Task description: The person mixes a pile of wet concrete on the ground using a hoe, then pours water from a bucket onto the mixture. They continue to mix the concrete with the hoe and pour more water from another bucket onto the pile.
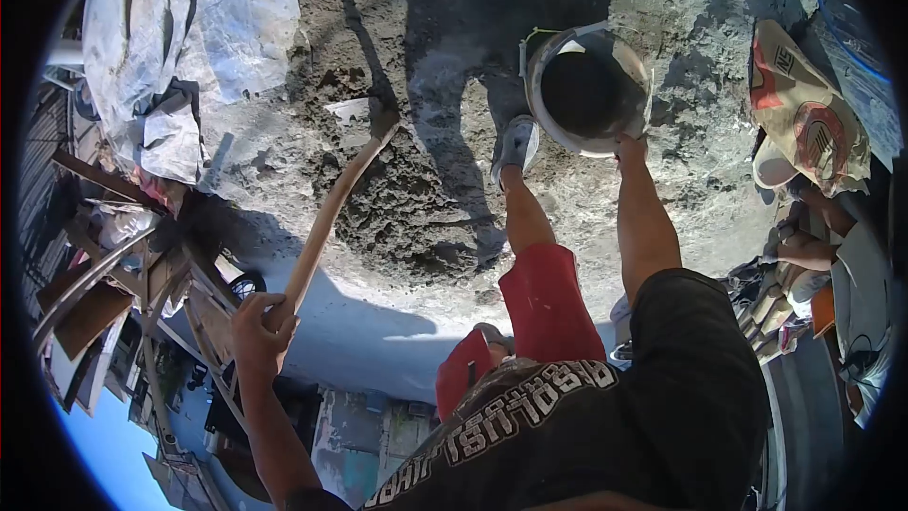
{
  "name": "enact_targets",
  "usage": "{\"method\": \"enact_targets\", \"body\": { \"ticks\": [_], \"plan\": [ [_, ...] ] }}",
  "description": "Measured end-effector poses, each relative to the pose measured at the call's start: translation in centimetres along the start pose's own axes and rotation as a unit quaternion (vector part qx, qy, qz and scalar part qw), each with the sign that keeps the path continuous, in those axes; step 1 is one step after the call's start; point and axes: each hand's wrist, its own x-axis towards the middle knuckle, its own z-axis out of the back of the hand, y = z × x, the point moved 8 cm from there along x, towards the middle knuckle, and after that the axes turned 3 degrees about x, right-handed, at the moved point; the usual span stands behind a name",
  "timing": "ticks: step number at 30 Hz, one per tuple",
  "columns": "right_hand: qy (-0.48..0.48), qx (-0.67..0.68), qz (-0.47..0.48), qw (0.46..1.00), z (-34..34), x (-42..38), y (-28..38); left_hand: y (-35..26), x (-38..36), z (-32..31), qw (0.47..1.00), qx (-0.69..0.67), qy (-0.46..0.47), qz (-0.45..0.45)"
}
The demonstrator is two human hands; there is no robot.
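My left hand [263, 326] is closed round the upper end of a long, slightly bent wooden handle [326, 213]. The handle's far end reaches into a heap of wet grey mortar [402, 203]; the kind of tool head there does not show clearly. To the right, my right hand [631, 148] grips the near rim of a pale bucket [547, 99], fingers at the edge. The bucket tilts so that its dark inside faces me. Beside it stands my foot in a grey shoe [518, 144].
Crumpled plastic sheeting [236, 24] lies at the upper left, above a jumble of wooden boards [99, 308]. A printed cement bag [809, 118] stands at the right, with more piled items below it. Shadows cross the rough, mortar-stained ground [705, 132].
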Motion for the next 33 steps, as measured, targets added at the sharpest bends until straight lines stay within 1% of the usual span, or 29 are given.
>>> {"method": "enact_targets", "body": {
  "ticks": [1, 2, 4, 6, 7, 8, 10, 11, 14, 15, 16, 18, 19, 20, 22, 23, 24, 25, 27, 28, 29, 30, 31, 32, 33],
  "plan": [
    [-0.004, -0.099, 0.048, 0.994, 1.6, 0.4, -1.7, 0.8, -0.2, -0.3, 1.0, -0.013, -0.007, 0.005],
    [0.001, -0.149, 0.124, 0.981, 1.8, -0.2, -1.0, 1.8, -0.5, -0.8, 1.0, -0.024, -0.013, 0.01],
    [0.019, -0.247, 0.269, 0.931, 2.4, -3.2, 0.7, 3.4, -1.2, -1.4, 0.999, -0.027, -0.013, 0.01],
    [-0.051, -0.318, 0.327, 0.889, 2.5, -8.8, 5.3, 4.2, -2.0, -1.9, 0.999, -0.029, -0.016, 0.001],
    [-0.056, -0.33, 0.355, 0.873, 2.1, -9.6, 6.3, 4.4, -2.3, -2.1, 0.999, -0.035, -0.028, -0.007],
    [-0.064, -0.338, 0.385, 0.856, 1.7, -10.1, 7.5, 5.0, -2.7, -2.5, 0.999, -0.045, -0.025, 0.005],
    [-0.052, -0.357, 0.459, 0.812, 0.7, -13.3, 10.2, 5.7, -3.1, -3.0, 0.998, -0.063, -0.025, 0.01],
    [-0.052, -0.365, 0.494, 0.788, 1.1, -15.2, 11.3, 5.5, -3.2, -3.1, 0.998, -0.056, -0.035, -0.013],
    [-0.04, -0.351, 0.451, 0.819, 4.0, -18.6, 11.3, 5.5, -3.9, -3.8, 0.995, -0.019, -0.07, -0.069],
    [-0.021, -0.297, 0.445, 0.845, 6.0, -19.5, 10.7, 5.7, -4.0, -4.3, 0.994, 0.004, -0.073, -0.083],
    [-0.03, -0.293, 0.465, 0.835, 8.0, -21.3, 10.4, 6.5, -3.9, -5.0, 0.987, -0.026, -0.102, -0.124],
    [-0.044, -0.296, 0.496, 0.815, 12.7, -25.7, 10.1, 7.2, -4.5, -6.4, 0.989, -0.018, -0.094, -0.112],
    [-0.005, -0.209, 0.446, 0.87, 15.3, -25.3, 9.5, 7.4, -5.2, -7.2, 0.986, 0.013, -0.114, -0.122],
    [0.041, -0.123, 0.389, 0.912, 16.9, -24.9, 9.3, 7.9, -6.0, -8.1, 0.983, 0.019, -0.137, -0.122],
    [0.05, -0.047, 0.396, 0.916, 18.9, -28.6, 11.6, 8.5, -7.2, -9.8, 0.977, 0.041, -0.169, -0.124],
    [0.054, -0.185, 0.543, 0.817, 18.8, -29.0, 13.5, 9.0, -7.0, -9.8, 0.98, 0.028, -0.16, -0.115],
    [0.055, -0.315, 0.661, 0.678, 17.5, -28.8, 14.8, 9.1, -6.5, -9.3, 0.982, 0.015, -0.152, -0.108],
    [0.178, -0.16, 0.692, 0.681, 15.8, -28.0, 15.9, 9.1, -5.9, -8.7, 0.984, -0.002, -0.146, -0.1],
    [0.2, -0.027, 0.568, 0.798, 10.3, -23.8, 19.7, 9.1, -4.9, -7.2, 0.982, -0.004, -0.147, -0.118],
    [0.173, -0.005, 0.468, 0.867, 6.4, -26.2, 20.9, 9.2, -4.6, -6.5, 0.979, -0.005, -0.156, -0.133],
    [0.143, 0.028, 0.361, 0.921, 2.7, -29.1, 21.8, 9.2, -4.4, -6.0, 0.979, -0.018, -0.153, -0.137],
    [0.217, 0.038, 0.371, 0.902, -3.2, -22.1, 22.1, 8.8, -4.5, -5.8, 0.979, -0.031, -0.146, -0.14],
    [0.243, 0.048, 0.355, 0.901, -7.6, -21.7, 22.0, 8.4, -4.7, -5.5, 0.979, -0.044, -0.142, -0.141],
    [0.271, 0.058, 0.34, 0.899, -12.8, -22.3, 21.7, 8.1, -4.9, -5.3, 0.983, -0.041, -0.128, -0.124],
    [0.254, 0.048, 0.329, 0.908, -16.9, -21.2, 21.0, 7.8, -5.3, -5.3, 0.987, -0.035, -0.115, -0.105]
  ]
}}
